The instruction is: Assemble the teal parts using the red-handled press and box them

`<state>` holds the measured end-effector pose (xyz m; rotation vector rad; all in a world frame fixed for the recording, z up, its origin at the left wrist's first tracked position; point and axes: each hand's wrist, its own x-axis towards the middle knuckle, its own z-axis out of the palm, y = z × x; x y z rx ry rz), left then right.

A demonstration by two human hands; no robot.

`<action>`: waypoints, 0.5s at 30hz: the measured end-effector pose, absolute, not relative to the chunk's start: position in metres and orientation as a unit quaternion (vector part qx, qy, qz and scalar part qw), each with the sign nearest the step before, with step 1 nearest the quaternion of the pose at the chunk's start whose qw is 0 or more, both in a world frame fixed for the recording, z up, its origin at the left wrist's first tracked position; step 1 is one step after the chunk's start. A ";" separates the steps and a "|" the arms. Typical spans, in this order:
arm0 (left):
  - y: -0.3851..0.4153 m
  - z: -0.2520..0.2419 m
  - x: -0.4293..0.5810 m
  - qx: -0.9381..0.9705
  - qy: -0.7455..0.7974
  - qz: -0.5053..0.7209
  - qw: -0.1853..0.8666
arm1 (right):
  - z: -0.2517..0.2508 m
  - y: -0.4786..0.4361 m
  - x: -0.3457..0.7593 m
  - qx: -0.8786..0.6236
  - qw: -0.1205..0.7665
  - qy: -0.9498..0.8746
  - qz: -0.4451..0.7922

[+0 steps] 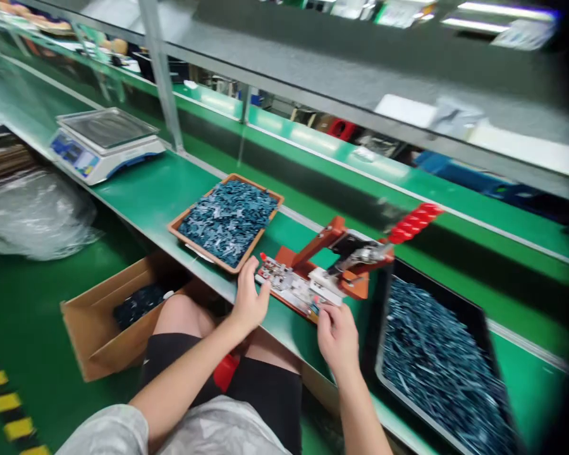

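Note:
A clamp fixture with an orange frame [313,245], a metal bed [289,285] and a red handle [415,222] raised to the right stands on the green bench. My left hand [252,297] is at the left end of the bed, thumb and index finger apart; whether they hold a small part cannot be made out. At the bed's right end, near the front edge, my right hand [337,332] has its fingers curled together, and anything between them is too small to name. An orange-rimmed tray [174,226] of small dark parts lies left of the fixture.
A black tray [459,306] of long dark pieces sits to the right. A scale [107,142] stands at the far left of the bench. Below the bench edge is an open cardboard box [88,322]. A metal post [159,76] and a shelf [284,63] rise behind.

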<state>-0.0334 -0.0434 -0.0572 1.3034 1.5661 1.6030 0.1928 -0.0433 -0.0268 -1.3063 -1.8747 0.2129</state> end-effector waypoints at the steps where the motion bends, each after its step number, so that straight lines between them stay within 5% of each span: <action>1: -0.071 -0.061 -0.032 0.499 0.573 0.592 0.271 | -0.026 -0.056 0.190 -0.505 0.417 -0.750 0.087; 8: -0.193 -0.065 -0.024 0.366 0.501 0.494 0.609 | -0.039 -0.135 0.121 -0.359 0.322 -0.826 0.293; 12: -0.190 -0.076 -0.047 0.286 0.542 0.492 0.618 | -0.032 -0.130 0.110 -0.332 0.283 -0.843 0.315; 15: -0.175 -0.091 -0.098 0.261 0.585 0.546 0.540 | -0.011 -0.110 0.151 -0.372 0.326 -0.842 0.214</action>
